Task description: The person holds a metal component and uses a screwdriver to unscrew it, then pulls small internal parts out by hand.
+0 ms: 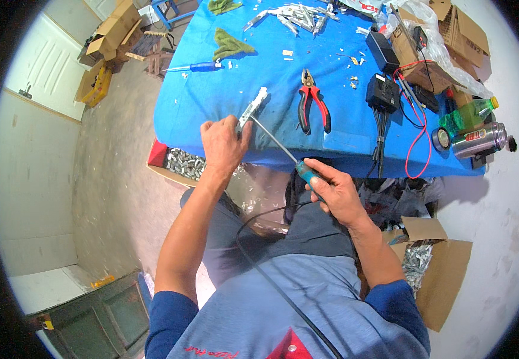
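My left hand (pixel 223 143) is closed around the near end of a narrow whitish metal strip (pixel 253 106) at the front edge of the blue-covered table (pixel 211 99). In my right hand (pixel 334 190) is a screwdriver (pixel 277 143) with a teal handle and a long thin shaft. Its tip meets the side of the strip just beyond my left fingers; whether it sits in a slot is too small to tell. Red-and-black pliers (pixel 314 102) lie to the right of the strip, jaws pointing away from me.
Across the table are a blue screwdriver (pixel 197 66), green cloths (pixel 232 45), a pile of metal strips (pixel 298 18), black adapters (pixel 383 93), a red cable (pixel 425 146), a green bottle (pixel 469 116) and a steel flask (pixel 481 140). Boxes of metal pieces (pixel 185 164) (pixel 418 263) flank my legs.
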### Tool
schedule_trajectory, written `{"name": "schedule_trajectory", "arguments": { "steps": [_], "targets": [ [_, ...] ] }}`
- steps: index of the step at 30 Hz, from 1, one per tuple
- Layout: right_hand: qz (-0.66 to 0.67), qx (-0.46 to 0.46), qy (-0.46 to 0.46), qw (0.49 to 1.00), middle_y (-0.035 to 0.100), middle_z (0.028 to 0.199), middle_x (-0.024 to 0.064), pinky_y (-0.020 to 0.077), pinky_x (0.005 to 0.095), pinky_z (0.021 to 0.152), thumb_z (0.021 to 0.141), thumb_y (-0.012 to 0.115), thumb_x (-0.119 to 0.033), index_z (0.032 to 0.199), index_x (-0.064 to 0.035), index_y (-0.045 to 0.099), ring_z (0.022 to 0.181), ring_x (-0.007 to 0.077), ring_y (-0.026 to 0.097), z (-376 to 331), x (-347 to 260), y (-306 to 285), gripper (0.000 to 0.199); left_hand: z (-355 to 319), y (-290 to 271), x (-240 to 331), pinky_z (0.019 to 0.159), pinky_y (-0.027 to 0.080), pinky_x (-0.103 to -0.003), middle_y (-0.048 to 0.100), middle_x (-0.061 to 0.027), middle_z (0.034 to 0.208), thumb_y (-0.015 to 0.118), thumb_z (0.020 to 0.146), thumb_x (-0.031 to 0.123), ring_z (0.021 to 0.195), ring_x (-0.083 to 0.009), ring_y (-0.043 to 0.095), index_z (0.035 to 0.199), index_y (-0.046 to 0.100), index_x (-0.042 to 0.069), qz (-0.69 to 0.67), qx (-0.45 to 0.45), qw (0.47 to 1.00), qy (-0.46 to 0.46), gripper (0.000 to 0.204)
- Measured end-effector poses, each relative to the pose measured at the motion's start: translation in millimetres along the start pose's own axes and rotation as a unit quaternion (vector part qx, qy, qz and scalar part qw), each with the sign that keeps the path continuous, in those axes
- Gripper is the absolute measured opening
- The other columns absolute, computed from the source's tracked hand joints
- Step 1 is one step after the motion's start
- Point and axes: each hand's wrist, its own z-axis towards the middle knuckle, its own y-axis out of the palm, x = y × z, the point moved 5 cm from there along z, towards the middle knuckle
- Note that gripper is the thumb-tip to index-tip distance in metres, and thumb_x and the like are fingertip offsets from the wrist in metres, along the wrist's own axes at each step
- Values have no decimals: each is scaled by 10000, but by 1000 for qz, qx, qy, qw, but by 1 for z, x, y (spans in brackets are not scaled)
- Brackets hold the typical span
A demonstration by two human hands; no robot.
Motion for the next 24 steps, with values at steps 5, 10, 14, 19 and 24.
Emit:
{"name": "schedule_trajectory", "arguments": {
  "steps": [5, 10, 14, 19, 24],
  "targets": [
    [15, 15, 0, 1000, 619, 861, 36, 500, 220, 526, 942, 591, -120, 1375, -32, 534, 663, 73, 572, 0, -2, 10, 446, 0, 3, 0, 827, 411, -480, 618, -142, 698, 672, 884, 308, 702, -358, 603, 731, 557, 50, 6, 6, 1000, 5, 321],
    [44, -19, -17, 999, 612, 1005, 94, 543, 243, 570, 947, 605, -142, 1396, -14, 494, 808, 116, 596, -8, 2, 12, 480, -2, 3, 1, 834, 414, -484, 620, -144, 695, 675, 877, 306, 699, -358, 605, 716, 551, 51, 5, 10, 1000, 1, 327],
    [58, -19, -11, 998, 610, 1017, 98, 548, 250, 578, 934, 615, -135, 1401, -14, 483, 819, 127, 601, -13, 6, 13, 500, -2, 1, 2, 804, 410, -472, 614, -144, 675, 685, 864, 300, 683, -357, 600, 695, 540, 52, 3, 14, 1000, 1, 333],
    [70, -16, -10, 997, 614, 1077, 118, 548, 252, 576, 946, 599, -148, 1429, -18, 442, 874, 153, 632, -14, 6, 18, 524, -1, -1, 4, 755, 397, -454, 613, -140, 667, 691, 856, 293, 662, -356, 592, 685, 536, 54, 7, 32, 999, 10, 332],
    [117, 16, -23, 993, 653, 1099, 110, 542, 239, 585, 959, 555, -96, 1426, -4, 442, 788, 120, 635, -17, -2, 28, 489, -1, 2, 2, 748, 394, -451, 618, -141, 670, 690, 857, 294, 656, -354, 593, 686, 538, 57, 7, 22, 1000, 10, 329]
  ]
}}
